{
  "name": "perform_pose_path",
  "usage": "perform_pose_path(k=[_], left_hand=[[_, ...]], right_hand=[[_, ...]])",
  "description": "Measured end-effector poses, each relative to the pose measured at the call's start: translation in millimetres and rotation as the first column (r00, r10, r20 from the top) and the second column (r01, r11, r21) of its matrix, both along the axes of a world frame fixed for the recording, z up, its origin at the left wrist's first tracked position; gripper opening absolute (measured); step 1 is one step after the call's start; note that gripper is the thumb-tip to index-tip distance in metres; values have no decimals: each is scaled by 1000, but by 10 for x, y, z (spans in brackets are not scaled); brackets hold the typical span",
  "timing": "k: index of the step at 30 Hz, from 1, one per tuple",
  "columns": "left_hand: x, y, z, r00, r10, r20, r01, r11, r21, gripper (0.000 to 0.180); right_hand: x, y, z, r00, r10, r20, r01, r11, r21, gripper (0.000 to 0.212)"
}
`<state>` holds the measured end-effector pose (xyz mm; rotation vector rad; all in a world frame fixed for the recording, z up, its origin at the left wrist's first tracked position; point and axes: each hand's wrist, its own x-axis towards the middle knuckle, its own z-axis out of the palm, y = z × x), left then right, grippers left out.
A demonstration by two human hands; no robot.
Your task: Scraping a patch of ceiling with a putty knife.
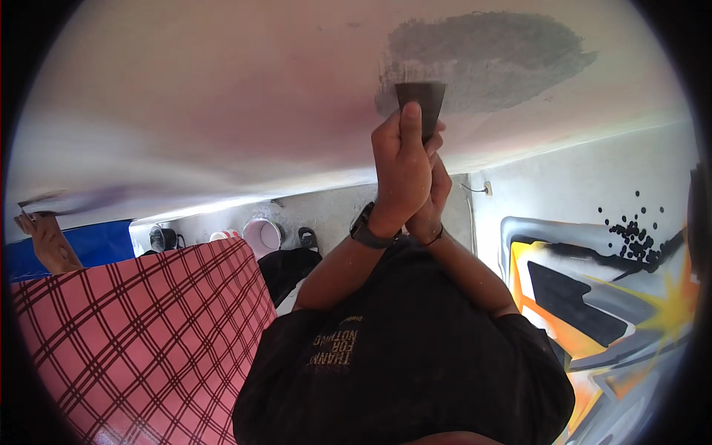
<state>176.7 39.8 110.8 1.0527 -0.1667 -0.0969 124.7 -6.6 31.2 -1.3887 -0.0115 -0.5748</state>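
A flat dark scraper (424,100), wider at its upper edge, is pressed to the pale wall (245,96) in front of me. Its edge meets the lower left part of a rough grey patch (489,55). My left hand (403,163), with a watch at the wrist, is closed around the scraper, thumb lying along its face. My right hand (439,189), a thin dark band on its wrist, is closed on it too, partly hidden behind the left. Where the fingers overlap, details are hard to make out.
At far left another person's hand (52,241) holds something dark against the wall. A pink checked panel (148,326) and a blue surface (96,245) stand on that side. Behind are a bucket (262,236) and a dark sandal (308,237). A painted wall (586,297) rises at right.
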Motion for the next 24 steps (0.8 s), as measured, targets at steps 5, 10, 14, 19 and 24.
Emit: perform_pose_path(k=[5,10,14,19,24], left_hand=[[13,7,51,1000,5,0,-5,1000,0,45],[-10,-42,-3,999,0,-34,-1,1000,-21,46],[-10,-20,94,1000,-24,-7,24,1000,-1,47],[14,-48,6,1000,11,-9,-10,1000,15,50],[16,-41,49,999,-29,-15,29,1000,-10,48]], right_hand=[[21,6,64,999,26,43,-27,999,25,11],[-6,-43,111,999,37,-9,-37,999,13,10],[15,-38,126,998,23,50,-23,1000,-2,11],[28,-68,94,998,38,46,-36,999,-40,12],[50,-48,112,999,24,39,-24,1000,-14,12]])
